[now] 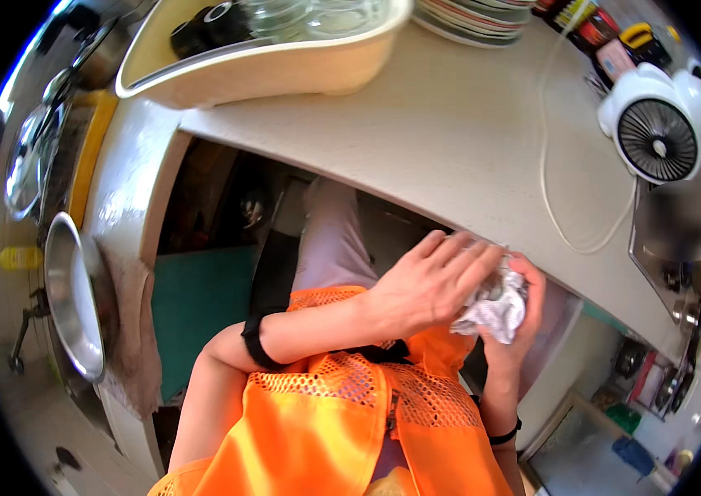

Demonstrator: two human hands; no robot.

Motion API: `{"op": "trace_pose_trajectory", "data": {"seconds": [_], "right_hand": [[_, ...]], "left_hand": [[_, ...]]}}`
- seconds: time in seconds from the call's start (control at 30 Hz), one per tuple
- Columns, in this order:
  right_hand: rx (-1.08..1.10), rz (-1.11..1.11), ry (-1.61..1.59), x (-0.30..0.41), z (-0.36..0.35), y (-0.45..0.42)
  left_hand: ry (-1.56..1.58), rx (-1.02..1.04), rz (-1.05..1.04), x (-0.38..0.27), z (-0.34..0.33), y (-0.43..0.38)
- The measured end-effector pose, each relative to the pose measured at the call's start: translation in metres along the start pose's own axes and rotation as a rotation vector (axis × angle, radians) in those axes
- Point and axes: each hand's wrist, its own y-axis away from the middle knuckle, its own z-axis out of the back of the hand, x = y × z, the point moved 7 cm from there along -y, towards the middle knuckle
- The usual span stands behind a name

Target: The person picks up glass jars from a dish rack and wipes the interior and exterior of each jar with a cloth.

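A crumpled white patterned cloth (494, 315) is bunched between my two hands, just off the counter's front edge and above my lap. My right hand (530, 304) curls around its right side, with the thumb below and the fingers behind. From the left, my left hand (434, 279) lies over the cloth with its fingers stretched across the top, and the palm side is hidden. Something clear may sit within the folds, but I cannot tell what it is.
The pale counter (450, 155) bears a cream tub (276, 74) with clear glasses (338, 18) and black cups, stacked plates (474, 25), a white fan (657, 139) and a cable (543, 155). A steel basin (74, 297) stands at left, near a draped cloth (136, 341).
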Motion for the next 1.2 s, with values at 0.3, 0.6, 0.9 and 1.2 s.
{"op": "trace_pose_trajectory", "data": {"seconds": [0.3, 0.6, 0.9, 1.2], "right_hand": [[-0.006, -0.326, -0.57, -0.053, -0.007, 0.013], [-0.182, 0.315, 0.343, 0.017, -0.003, 0.004], [0.248, 0.599, 0.54, 0.064, -0.054, 0.015], [0.344, 0.179, -0.04, 0.045, -0.015, -0.032]], "left_hand": [[0.63, -0.186, 0.494, 0.036, 0.016, 0.025], [1.575, 0.124, 0.629, 0.033, -0.021, 0.03], [0.767, 0.185, 0.25, 0.021, -0.008, 0.039], [0.486, 0.358, -0.198, -0.006, 0.006, 0.025]]}}
